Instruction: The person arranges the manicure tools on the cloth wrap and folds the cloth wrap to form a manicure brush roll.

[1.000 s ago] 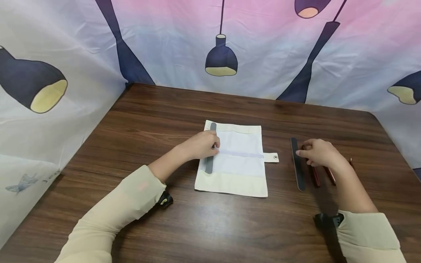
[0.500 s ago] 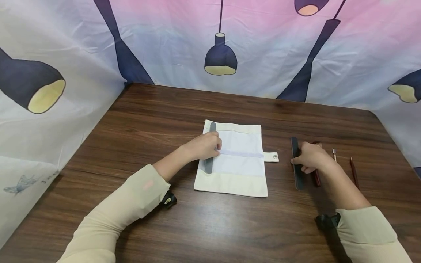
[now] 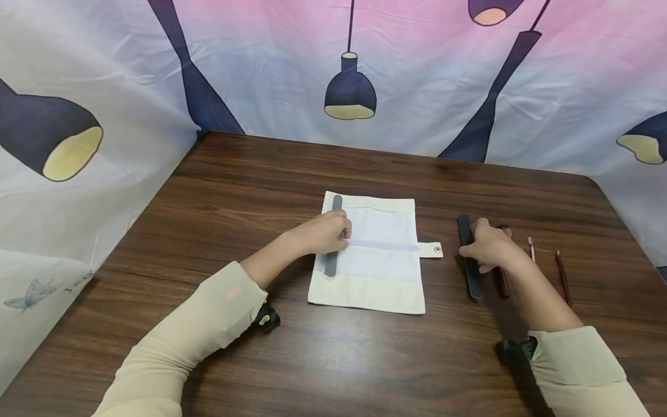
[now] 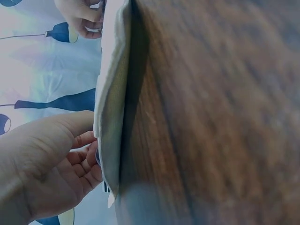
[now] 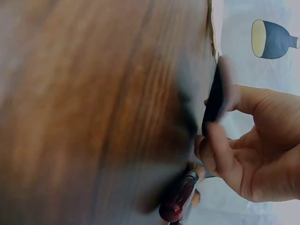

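Right hand (image 3: 490, 246): thumb and fingers pinching the dark strip (image 3: 472, 278), right of the cream cloth (image 3: 377, 292). Strip's long axis runs away from the person, far end leaning left. Left hand (image 3: 320, 233), fingers curled, lies over the middle of the grey strip (image 3: 331, 263); whether it pinches it, I cannot tell. Grey strip lies along the cloth's left side, lengthwise away from the person, far end leaning slightly right. Red-handled tool (image 3: 504, 285) just beside the right hand, on the wooden surface (image 3: 365, 359), pointing roughly the same way.
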Demonstrator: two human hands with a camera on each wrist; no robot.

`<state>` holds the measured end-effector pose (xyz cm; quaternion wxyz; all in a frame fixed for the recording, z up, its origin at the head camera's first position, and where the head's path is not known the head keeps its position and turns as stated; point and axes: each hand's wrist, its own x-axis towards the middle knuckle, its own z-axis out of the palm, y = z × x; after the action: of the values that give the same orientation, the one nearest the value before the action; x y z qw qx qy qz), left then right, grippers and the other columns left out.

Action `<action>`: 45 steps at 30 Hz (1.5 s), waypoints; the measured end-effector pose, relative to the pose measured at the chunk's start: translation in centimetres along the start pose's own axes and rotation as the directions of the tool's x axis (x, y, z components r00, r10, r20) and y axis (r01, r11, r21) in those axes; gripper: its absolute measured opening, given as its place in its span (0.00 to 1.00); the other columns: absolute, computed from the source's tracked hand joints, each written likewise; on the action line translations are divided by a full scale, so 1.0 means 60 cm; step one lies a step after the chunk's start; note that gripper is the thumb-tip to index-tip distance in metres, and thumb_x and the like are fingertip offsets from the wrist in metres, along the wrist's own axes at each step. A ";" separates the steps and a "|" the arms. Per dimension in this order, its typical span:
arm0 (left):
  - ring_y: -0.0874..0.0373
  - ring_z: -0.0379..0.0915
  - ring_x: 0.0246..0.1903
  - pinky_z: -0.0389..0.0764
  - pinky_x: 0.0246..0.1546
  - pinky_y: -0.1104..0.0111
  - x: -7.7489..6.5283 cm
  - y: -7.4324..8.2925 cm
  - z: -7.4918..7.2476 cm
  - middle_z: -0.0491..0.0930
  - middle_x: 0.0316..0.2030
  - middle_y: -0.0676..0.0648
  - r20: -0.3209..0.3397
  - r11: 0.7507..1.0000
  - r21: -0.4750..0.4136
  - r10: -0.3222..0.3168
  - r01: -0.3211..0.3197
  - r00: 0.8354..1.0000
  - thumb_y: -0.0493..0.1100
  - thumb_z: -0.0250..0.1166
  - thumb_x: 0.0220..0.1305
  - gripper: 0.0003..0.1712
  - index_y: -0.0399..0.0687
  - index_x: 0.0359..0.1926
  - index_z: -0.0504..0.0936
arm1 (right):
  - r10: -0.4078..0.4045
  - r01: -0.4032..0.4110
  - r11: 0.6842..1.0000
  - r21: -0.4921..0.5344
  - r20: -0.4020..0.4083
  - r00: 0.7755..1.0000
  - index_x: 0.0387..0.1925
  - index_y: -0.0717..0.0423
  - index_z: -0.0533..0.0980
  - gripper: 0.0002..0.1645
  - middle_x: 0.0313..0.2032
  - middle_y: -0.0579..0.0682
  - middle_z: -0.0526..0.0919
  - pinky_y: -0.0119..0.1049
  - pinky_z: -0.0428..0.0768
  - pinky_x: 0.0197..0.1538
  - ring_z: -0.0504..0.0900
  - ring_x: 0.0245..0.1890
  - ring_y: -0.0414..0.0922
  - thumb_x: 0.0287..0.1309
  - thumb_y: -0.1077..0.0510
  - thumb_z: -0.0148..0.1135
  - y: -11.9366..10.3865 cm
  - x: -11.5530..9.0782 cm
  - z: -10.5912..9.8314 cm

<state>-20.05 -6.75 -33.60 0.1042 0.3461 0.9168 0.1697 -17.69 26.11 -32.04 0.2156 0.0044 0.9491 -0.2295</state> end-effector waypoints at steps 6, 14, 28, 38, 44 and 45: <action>0.57 0.63 0.30 0.66 0.30 0.70 -0.003 -0.002 -0.001 0.68 0.29 0.49 -0.009 1.000 -0.018 0.008 -0.009 1.000 0.37 0.62 0.58 0.03 0.40 0.31 0.78 | -0.010 0.010 1.000 -0.001 -0.027 1.000 0.55 0.86 0.48 0.39 0.25 0.66 0.77 0.65 0.37 0.59 0.81 0.17 0.48 0.57 0.60 0.55 -0.010 0.003 -0.013; 0.57 0.63 0.29 0.66 0.29 0.70 -0.003 -0.005 -0.001 0.68 0.30 0.49 -0.010 0.999 -0.033 0.010 -0.011 1.000 0.37 0.61 0.58 0.03 0.41 0.31 0.77 | -0.016 0.035 0.991 0.130 -0.139 0.990 0.63 0.77 0.43 0.42 0.36 0.70 0.74 0.61 0.64 0.52 0.82 0.23 0.51 0.59 0.60 0.53 -0.041 0.010 -0.011; 0.58 0.63 0.30 0.67 0.31 0.71 -0.005 -0.007 0.001 0.69 0.30 0.50 -0.025 0.998 -0.049 0.046 -0.047 0.999 0.35 0.57 0.60 0.03 0.41 0.32 0.77 | -0.042 0.152 0.948 0.280 -0.362 0.931 0.67 0.65 0.43 0.42 0.35 0.59 0.69 0.46 0.80 0.32 0.82 0.29 0.58 0.58 0.61 0.53 -0.124 0.032 -0.006; 0.58 0.63 0.29 0.66 0.29 0.71 -0.001 -0.003 0.005 0.69 0.30 0.50 -0.021 1.000 0.004 0.007 -0.006 1.000 0.40 0.65 0.56 0.07 0.40 0.34 0.78 | -0.069 0.244 0.902 0.357 -0.438 0.896 0.65 0.61 0.50 0.38 0.35 0.56 0.69 0.45 0.80 0.33 0.79 0.30 0.52 0.57 0.62 0.55 -0.188 0.060 0.002; 0.58 0.64 0.27 0.66 0.27 0.71 0.000 -0.003 0.007 0.69 0.29 0.50 -0.030 1.000 0.017 0.008 -0.007 1.000 0.39 0.65 0.56 0.06 0.41 0.32 0.79 | -0.050 0.252 0.868 0.428 -0.428 0.902 0.65 0.58 0.50 0.38 0.34 0.56 0.71 0.42 0.81 0.33 0.81 0.30 0.51 0.57 0.61 0.56 -0.229 0.083 0.014; 0.58 0.64 0.27 0.66 0.27 0.71 0.000 -0.004 0.007 0.69 0.29 0.50 -0.032 1.000 0.014 0.011 -0.010 0.999 0.39 0.65 0.56 0.05 0.41 0.32 0.79 | -0.047 0.251 0.866 0.432 -0.430 0.902 0.65 0.57 0.50 0.38 0.33 0.56 0.71 0.41 0.81 0.32 0.81 0.30 0.51 0.57 0.61 0.56 -0.235 0.086 0.017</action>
<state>-20.08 -6.81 -34.07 0.0862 0.3488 0.9177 0.1696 -23.48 12.57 -28.87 -0.0126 0.0298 0.8840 -0.4664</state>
